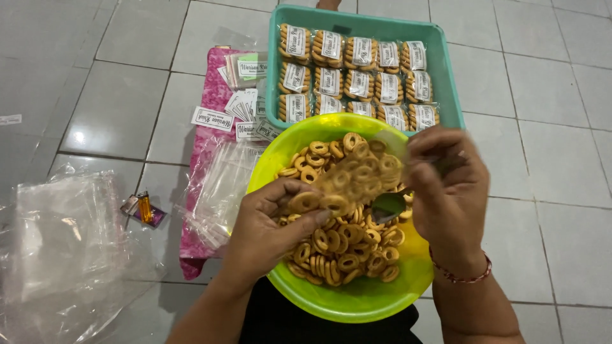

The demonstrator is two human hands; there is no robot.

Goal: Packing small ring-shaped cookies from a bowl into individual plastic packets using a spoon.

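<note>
Over the lime-green bowl (357, 299) of ring cookies (344, 251), the left hand (271, 229) pinches a few rings while the right hand (446, 191) grips the small clear bag (357, 172), half filled. Light, brittle and slippery in film, it is probably best held by its open edge; its long axis runs left to right.

A clear bag (357, 172), half-filled with ring cookies (344, 248) (golden), hangs tilted above the green bowl (357, 299).
</note>
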